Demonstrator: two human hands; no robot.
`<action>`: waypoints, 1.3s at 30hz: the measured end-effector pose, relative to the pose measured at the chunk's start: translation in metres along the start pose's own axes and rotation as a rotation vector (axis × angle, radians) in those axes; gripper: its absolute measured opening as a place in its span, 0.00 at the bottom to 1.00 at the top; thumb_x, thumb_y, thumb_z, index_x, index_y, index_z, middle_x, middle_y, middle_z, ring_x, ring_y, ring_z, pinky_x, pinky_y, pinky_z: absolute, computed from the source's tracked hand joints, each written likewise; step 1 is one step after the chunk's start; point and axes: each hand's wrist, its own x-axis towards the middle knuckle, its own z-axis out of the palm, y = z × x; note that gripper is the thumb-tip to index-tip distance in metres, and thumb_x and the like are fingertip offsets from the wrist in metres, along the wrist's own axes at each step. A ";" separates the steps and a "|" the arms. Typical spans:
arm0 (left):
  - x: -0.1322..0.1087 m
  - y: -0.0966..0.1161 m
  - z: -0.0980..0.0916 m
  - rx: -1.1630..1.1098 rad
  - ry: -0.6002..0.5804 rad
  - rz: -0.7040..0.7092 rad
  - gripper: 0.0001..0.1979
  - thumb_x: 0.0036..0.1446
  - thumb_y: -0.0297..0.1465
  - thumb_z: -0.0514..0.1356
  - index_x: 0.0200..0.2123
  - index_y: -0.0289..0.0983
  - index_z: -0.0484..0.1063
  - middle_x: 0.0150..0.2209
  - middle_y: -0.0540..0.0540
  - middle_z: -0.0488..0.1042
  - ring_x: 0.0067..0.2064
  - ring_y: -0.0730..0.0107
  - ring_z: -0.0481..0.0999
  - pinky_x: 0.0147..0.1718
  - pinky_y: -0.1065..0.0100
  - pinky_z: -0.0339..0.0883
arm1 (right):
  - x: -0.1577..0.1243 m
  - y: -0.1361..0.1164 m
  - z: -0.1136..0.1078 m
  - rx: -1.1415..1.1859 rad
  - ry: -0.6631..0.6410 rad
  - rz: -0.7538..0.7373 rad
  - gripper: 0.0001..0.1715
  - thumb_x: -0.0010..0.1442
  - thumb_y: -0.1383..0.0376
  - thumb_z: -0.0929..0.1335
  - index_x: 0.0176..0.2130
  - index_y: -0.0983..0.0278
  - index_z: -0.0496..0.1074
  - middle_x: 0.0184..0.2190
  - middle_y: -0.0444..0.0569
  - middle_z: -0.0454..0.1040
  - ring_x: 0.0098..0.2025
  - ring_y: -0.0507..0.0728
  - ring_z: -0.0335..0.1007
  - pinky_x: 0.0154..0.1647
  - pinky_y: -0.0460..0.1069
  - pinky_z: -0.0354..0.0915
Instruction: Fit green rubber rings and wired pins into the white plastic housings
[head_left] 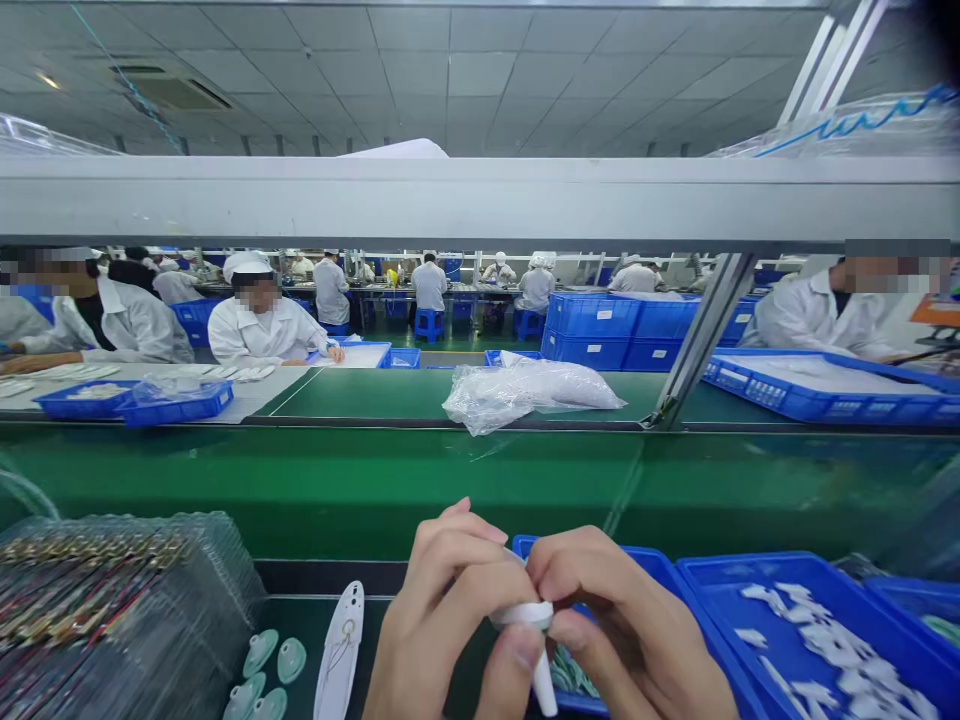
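My left hand (442,620) and my right hand (622,630) meet at the bottom centre, both pinching a small white plastic part (541,650) between thumbs and fingers. My fingers hide much of it. Under my right hand sits a blue bin (645,570) holding pale green pieces (574,670). Further right, a blue tray (795,600) holds several white plastic pieces (832,645). Left of my left hand, a long white shell (341,650) and several pale green rounded caps (291,660) lie on the dark green belt. A stack of clear trays (112,620) holding striped strips stands at the far left.
A grey metal beam (480,200) crosses the view above a green conveyor (360,400). On that conveyor lie a clear plastic bag of white items (532,392) and blue trays. Co-workers in white coats (262,315) sit beyond it among stacked blue crates (592,330).
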 end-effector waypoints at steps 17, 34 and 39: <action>0.005 -0.001 -0.009 -0.094 -0.049 -0.086 0.11 0.63 0.23 0.60 0.41 0.46 0.75 0.38 0.52 0.76 0.48 0.66 0.75 0.53 0.69 0.65 | 0.001 0.007 0.001 -0.071 -0.007 0.017 0.08 0.74 0.64 0.63 0.47 0.53 0.71 0.43 0.44 0.77 0.42 0.53 0.76 0.41 0.42 0.72; -0.012 -0.007 -0.045 -0.065 0.121 -0.758 0.18 0.68 0.37 0.55 0.59 0.47 0.71 0.62 0.45 0.69 0.61 0.58 0.71 0.60 0.55 0.66 | 0.036 0.053 0.058 0.170 -0.215 0.669 0.27 0.63 0.54 0.72 0.59 0.56 0.69 0.53 0.51 0.76 0.46 0.61 0.79 0.50 0.54 0.75; -0.081 -0.040 -0.094 0.327 -0.037 -0.895 0.20 0.66 0.34 0.53 0.58 0.40 0.72 0.59 0.39 0.73 0.61 0.50 0.71 0.61 0.45 0.63 | 0.075 0.153 0.067 0.225 -0.404 0.935 0.21 0.68 0.63 0.70 0.59 0.61 0.69 0.50 0.53 0.78 0.44 0.58 0.79 0.48 0.55 0.75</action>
